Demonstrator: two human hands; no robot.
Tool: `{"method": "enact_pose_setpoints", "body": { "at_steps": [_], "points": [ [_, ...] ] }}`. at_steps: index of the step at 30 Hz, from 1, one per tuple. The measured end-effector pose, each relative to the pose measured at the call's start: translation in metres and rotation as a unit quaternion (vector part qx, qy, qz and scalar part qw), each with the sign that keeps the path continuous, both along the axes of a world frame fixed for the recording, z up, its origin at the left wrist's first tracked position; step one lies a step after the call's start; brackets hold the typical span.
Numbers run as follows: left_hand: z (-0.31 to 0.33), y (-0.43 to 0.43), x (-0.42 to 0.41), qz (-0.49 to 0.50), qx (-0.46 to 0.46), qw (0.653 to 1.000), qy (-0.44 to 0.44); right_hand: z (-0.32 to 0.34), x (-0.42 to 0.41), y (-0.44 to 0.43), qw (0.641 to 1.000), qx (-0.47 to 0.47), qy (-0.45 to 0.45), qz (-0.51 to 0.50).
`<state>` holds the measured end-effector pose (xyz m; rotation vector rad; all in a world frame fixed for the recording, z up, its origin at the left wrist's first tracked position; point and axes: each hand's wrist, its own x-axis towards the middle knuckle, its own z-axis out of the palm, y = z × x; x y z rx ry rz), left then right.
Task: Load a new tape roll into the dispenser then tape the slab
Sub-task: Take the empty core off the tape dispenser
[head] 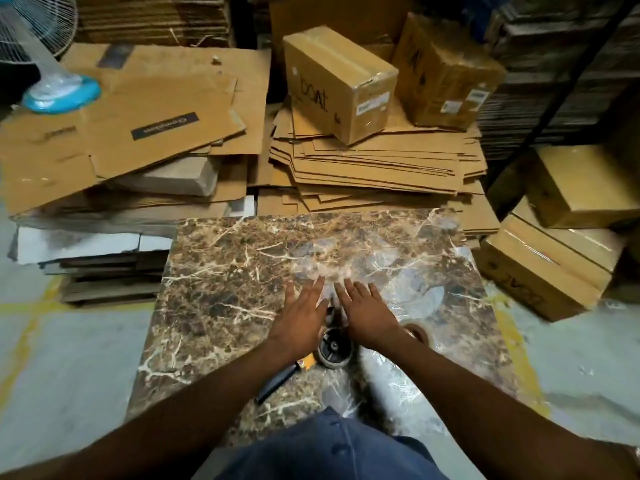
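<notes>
A brown marble slab (225,289) with pale veins lies flat in front of me, partly under clear film. My left hand (301,313) and my right hand (367,313) rest side by side, palms down with fingers spread, on the slab's middle. Neither hand holds anything. Under and behind the hands lies the tape dispenser (332,351), showing a black wheel, a yellow part and a black handle that points to the lower left. A brown tape roll (417,332) peeks out just right of my right wrist, half hidden by the arm.
Stacks of flattened cardboard (363,168) lie beyond the slab. Sealed cartons stand at the back (339,81) and on the right (540,268). A fan with a blue base (62,95) stands at the far left. Grey floor with yellow lines flanks the slab.
</notes>
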<state>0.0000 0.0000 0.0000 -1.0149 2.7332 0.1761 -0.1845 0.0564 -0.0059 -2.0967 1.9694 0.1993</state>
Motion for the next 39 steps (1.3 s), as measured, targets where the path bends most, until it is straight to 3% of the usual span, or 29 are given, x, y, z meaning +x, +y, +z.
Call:
{"method": "enact_pose_setpoints", "body": {
  "at_steps": [8, 14, 18, 22, 30, 39],
  "points": [
    [-0.033, 0.015, 0.005, 0.006, 0.045, 0.996, -0.076, -0.023, 0.017, 0.032, 0.996, 0.082, 0.036, 0.016],
    [-0.035, 0.019, 0.002, 0.031, 0.059, 0.996, -0.062, -0.030, 0.026, 0.032, 0.984, 0.137, -0.059, -0.095],
    [-0.036, 0.023, -0.002, 0.064, 0.073, 0.993, -0.069, -0.036, 0.029, 0.028, 0.951, 0.162, -0.173, -0.197],
    [-0.037, 0.023, -0.009, 0.092, 0.094, 0.990, -0.057, -0.039, 0.030, 0.026, 0.939, 0.155, -0.195, -0.238],
    [-0.044, 0.009, -0.003, 0.061, 0.117, 0.988, -0.077, -0.039, 0.043, 0.023, 0.916, 0.100, -0.238, -0.306],
    [-0.044, 0.002, -0.021, 0.104, 0.196, 0.969, -0.105, -0.042, 0.039, 0.025, 0.965, 0.099, -0.180, -0.161]
  ]
}}
